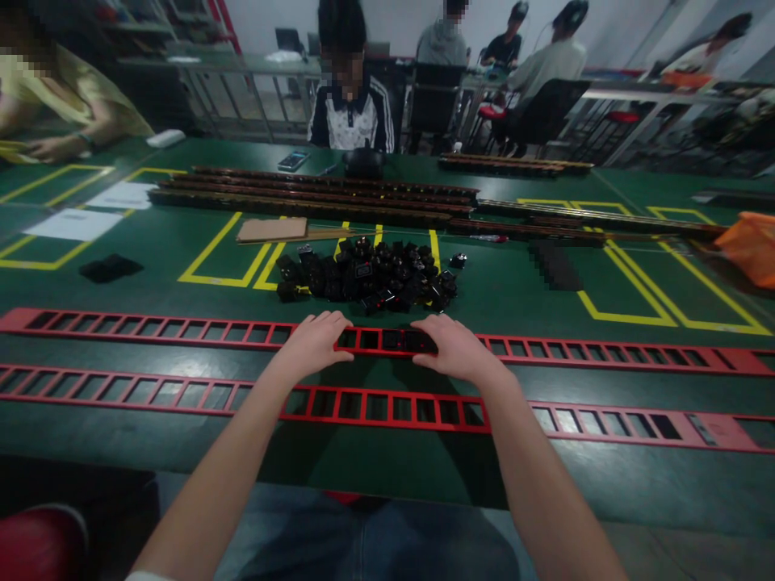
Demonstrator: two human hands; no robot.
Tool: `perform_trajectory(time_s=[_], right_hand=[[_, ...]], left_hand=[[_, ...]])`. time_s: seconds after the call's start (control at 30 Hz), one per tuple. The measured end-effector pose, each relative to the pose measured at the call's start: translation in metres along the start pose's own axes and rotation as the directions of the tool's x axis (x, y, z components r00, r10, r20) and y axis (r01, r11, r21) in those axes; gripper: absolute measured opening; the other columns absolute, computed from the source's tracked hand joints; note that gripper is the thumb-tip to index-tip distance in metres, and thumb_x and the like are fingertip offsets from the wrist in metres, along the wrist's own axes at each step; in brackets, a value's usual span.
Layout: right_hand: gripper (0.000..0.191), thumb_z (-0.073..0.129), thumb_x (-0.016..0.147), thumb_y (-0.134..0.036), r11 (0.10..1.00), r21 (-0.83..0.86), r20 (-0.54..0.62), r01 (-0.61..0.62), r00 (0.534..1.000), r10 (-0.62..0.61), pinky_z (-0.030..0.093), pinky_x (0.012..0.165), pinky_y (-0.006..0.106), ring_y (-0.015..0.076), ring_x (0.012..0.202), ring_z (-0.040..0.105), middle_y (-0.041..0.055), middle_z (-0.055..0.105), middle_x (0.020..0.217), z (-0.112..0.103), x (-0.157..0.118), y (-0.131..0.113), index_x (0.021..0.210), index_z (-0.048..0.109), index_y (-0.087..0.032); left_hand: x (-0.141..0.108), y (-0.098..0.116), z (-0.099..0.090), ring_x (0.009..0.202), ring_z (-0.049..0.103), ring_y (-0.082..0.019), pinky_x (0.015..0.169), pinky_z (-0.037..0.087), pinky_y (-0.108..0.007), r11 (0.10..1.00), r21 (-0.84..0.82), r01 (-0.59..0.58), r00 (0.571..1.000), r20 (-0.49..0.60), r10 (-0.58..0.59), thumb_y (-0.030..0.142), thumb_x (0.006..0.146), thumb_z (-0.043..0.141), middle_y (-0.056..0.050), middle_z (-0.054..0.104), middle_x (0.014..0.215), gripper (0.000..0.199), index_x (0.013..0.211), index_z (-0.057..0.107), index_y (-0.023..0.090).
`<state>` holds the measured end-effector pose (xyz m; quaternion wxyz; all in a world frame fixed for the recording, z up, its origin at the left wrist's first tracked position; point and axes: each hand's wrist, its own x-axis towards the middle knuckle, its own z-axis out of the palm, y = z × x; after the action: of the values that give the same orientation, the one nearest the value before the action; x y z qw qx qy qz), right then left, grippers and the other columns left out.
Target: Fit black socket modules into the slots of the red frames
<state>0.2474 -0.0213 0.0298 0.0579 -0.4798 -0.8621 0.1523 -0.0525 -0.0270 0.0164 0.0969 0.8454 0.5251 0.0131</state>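
Observation:
Two long red slotted frames, shaped like ladders, lie crosswise on the green table. My left hand (315,345) straddles the farther red slotted frame (521,349), fingers at its far edge and thumb at its near edge. To the right, my right hand (453,347) spans the same frame in the same way. Between the hands, a square black module (391,339) sits in one slot, and another black module (417,341) fills the slot at my right fingertips. Nearer my body lies the second red slotted frame (387,408), partly hidden by my forearms.
Beyond the frames is a pile of small black modules (387,274). Behind it lie a piece of cardboard (272,230) and long dark strips (315,198). An orange bag (751,248) is at the right, white papers (76,223) at the left. A person sits across the table.

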Motion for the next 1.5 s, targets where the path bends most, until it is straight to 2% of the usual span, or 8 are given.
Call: perform_trajectory(time_s=[0.13, 0.3, 0.47, 0.6, 0.77, 0.97, 1.17, 1.5], right_hand=[[0.057, 0.059, 0.096, -0.051, 1.000, -0.013, -0.054, 0.025, 0.998, -0.025, 0.046, 0.103, 0.049, 0.0293, 0.124, 0.054, 0.0119, 0.060, 0.137, 0.008, 0.004, -0.011, 0.143, 0.052, -0.019], [0.045, 0.054, 0.100, -0.051, 0.993, -0.121, -0.040, 0.011, 0.999, -0.016, 0.047, 0.096, 0.044, 0.0282, 0.117, 0.057, 0.0121, 0.064, 0.127, 0.016, 0.008, -0.017, 0.129, 0.062, -0.017], [0.044, 0.051, 0.101, -0.052, 0.983, -0.183, -0.031, 0.025, 0.999, -0.031, 0.046, 0.092, 0.042, 0.0277, 0.114, 0.056, 0.0113, 0.063, 0.126, 0.017, 0.009, -0.015, 0.129, 0.061, -0.020], [0.045, 0.048, 0.102, -0.051, 0.971, -0.231, -0.030, 0.052, 0.998, -0.061, 0.045, 0.091, 0.041, 0.0280, 0.114, 0.055, 0.0118, 0.062, 0.128, 0.018, 0.009, -0.016, 0.132, 0.059, -0.019], [0.046, 0.047, 0.102, -0.051, 0.972, -0.229, -0.039, 0.045, 0.998, -0.055, 0.044, 0.091, 0.041, 0.0278, 0.114, 0.054, 0.0114, 0.061, 0.128, 0.018, 0.008, -0.017, 0.132, 0.058, -0.018], [0.047, 0.047, 0.102, -0.053, 0.980, -0.197, -0.039, 0.033, 0.998, -0.042, 0.045, 0.091, 0.042, 0.0280, 0.113, 0.055, 0.0114, 0.062, 0.127, 0.018, 0.007, -0.016, 0.132, 0.059, -0.019], [0.049, 0.047, 0.101, -0.054, 0.985, -0.172, -0.042, 0.025, 0.999, -0.033, 0.046, 0.091, 0.043, 0.0284, 0.114, 0.055, 0.0116, 0.062, 0.128, 0.018, 0.008, -0.016, 0.133, 0.059, -0.019], [0.047, 0.050, 0.100, -0.052, 0.987, -0.162, -0.052, 0.008, 0.999, -0.017, 0.048, 0.093, 0.044, 0.0282, 0.115, 0.056, 0.0104, 0.063, 0.127, 0.018, 0.008, -0.016, 0.131, 0.060, -0.019]], left_hand=[[0.014, 0.017, 0.002, 0.112, 0.059, -0.028, 0.090, 0.047, -0.040, 0.999, -0.009, -0.046, 0.999, -0.001, 0.046, 0.046, 0.083, 0.073, -0.008, 0.065, 0.119, 0.048, 0.120, 0.061, 0.018], [0.023, 0.022, 0.004, 0.109, 0.060, -0.029, 0.090, 0.049, -0.041, 0.996, -0.066, -0.057, 0.998, 0.008, 0.058, 0.050, 0.078, 0.076, -0.007, 0.066, 0.115, 0.050, 0.114, 0.063, 0.019], [0.029, 0.015, -0.006, 0.105, 0.063, -0.025, 0.090, 0.051, -0.039, 0.981, -0.190, -0.031, 0.999, -0.018, 0.028, 0.052, 0.092, 0.059, -0.007, 0.065, 0.114, 0.037, 0.111, 0.064, 0.021], [0.038, 0.014, -0.005, 0.122, 0.056, -0.028, 0.101, 0.051, -0.043, 0.989, -0.145, -0.021, 0.983, -0.185, -0.006, 0.039, 0.097, 0.052, -0.010, 0.055, 0.138, 0.040, 0.132, 0.056, 0.020], [0.040, 0.014, 0.009, 0.139, 0.045, -0.029, 0.113, 0.045, -0.049, 0.983, -0.171, -0.058, 0.989, -0.146, 0.033, 0.029, 0.099, 0.045, -0.008, 0.038, 0.158, 0.048, 0.146, 0.045, 0.024], [0.035, 0.007, 0.014, 0.130, 0.051, -0.025, 0.110, 0.047, -0.045, 0.955, -0.289, -0.068, 0.980, -0.197, 0.010, 0.025, 0.099, 0.043, -0.009, 0.049, 0.142, 0.033, 0.130, 0.054, 0.022], [0.036, 0.007, 0.014, 0.116, 0.057, -0.023, 0.103, 0.050, -0.043, 0.958, -0.288, -0.011, 0.979, -0.200, -0.049, 0.020, 0.097, 0.042, -0.008, 0.058, 0.123, 0.024, 0.117, 0.056, 0.020], [0.034, 0.008, 0.013, 0.118, 0.055, -0.022, 0.106, 0.048, -0.042, 0.921, -0.379, -0.095, 0.942, -0.334, -0.041, 0.023, 0.101, 0.037, -0.008, 0.060, 0.122, 0.026, 0.119, 0.056, 0.020]])
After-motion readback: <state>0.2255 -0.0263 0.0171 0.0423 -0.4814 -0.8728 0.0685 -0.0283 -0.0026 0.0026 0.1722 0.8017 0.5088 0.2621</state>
